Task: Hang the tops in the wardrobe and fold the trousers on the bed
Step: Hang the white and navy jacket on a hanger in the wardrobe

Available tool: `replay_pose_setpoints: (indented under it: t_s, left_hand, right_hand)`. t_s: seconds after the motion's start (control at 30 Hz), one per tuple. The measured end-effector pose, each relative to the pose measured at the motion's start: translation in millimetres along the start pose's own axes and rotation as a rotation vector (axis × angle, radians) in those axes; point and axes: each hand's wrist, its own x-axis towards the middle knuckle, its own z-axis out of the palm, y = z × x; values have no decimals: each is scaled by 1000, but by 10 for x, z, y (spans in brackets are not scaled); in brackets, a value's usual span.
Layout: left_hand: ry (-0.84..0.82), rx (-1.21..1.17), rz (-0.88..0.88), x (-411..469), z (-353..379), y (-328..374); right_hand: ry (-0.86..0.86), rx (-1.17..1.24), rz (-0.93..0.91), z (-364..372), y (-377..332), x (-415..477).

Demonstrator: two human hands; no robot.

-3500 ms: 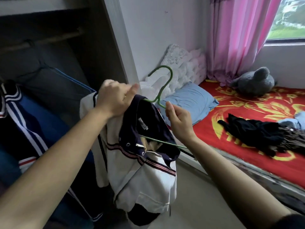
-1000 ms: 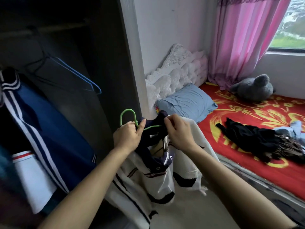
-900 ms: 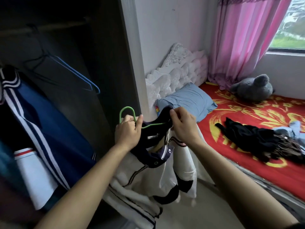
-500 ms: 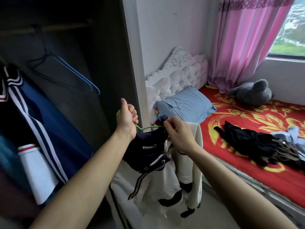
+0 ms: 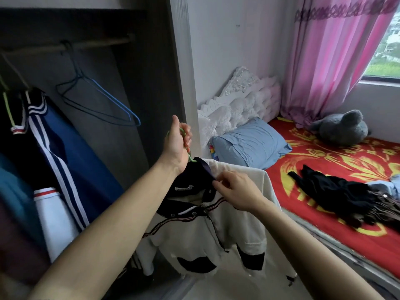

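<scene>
A cream top with a dark navy collar (image 5: 216,230) hangs on a green hanger (image 5: 187,151) in front of the open wardrobe. My left hand (image 5: 178,144) grips the hanger's hook, so most of the hook is hidden. My right hand (image 5: 236,189) pinches the navy collar at the top's right shoulder. The wardrobe rail (image 5: 71,47) runs across the top left, with an empty blue wire hanger (image 5: 101,105) hooked on it. A dark pile of clothes (image 5: 337,195) lies on the red bed cover (image 5: 324,156).
A blue jacket with white stripes (image 5: 65,148) and other garments hang at the wardrobe's left. The wardrobe's side panel (image 5: 184,68) stands between it and the bed. A blue pillow (image 5: 249,144), white headboard (image 5: 240,100), grey plush toy (image 5: 342,128) and pink curtain (image 5: 324,61) surround the bed.
My left hand has lifted the hanger higher toward the wardrobe opening, and the top now hangs spread out. My right hand has slid from the neck down to the collar's right side.
</scene>
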Motion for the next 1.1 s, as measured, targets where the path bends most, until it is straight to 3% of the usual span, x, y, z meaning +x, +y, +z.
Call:
replay_pose_setpoints:
  t_s: [0.07, 0.17, 0.23, 0.33, 0.47, 0.67, 0.8, 0.9, 1.1]
  left_hand:
    - [-35, 1, -23, -11, 1, 66]
    - [-126, 22, -18, -24, 109, 219]
    - [-158, 35, 21, -23, 179, 330]
    - [-141, 35, 59, 5, 182, 472]
    - [-95, 10, 38, 48, 44, 523]
    - [-100, 133, 51, 33, 24, 415]
    - [-228, 125, 16, 47, 28, 375]
    - [-308, 157, 17, 25, 102, 348]
    - [-198, 184, 92, 52, 10, 406]
  right_hand:
    - [113, -35, 4, -57, 113, -36]
    - [324, -100, -132, -203, 157, 97]
    - [227, -197, -206, -294, 145, 238]
    - [120, -283, -161, -381, 208, 330]
    - [237, -373, -166, -459, 449, 250]
    - [202, -365, -117, -440, 513, 217]
    - [175, -155, -153, -364, 325, 265]
    - [142, -192, -232, -200, 48, 406]
    - [325, -215, -270, -211, 114, 468]
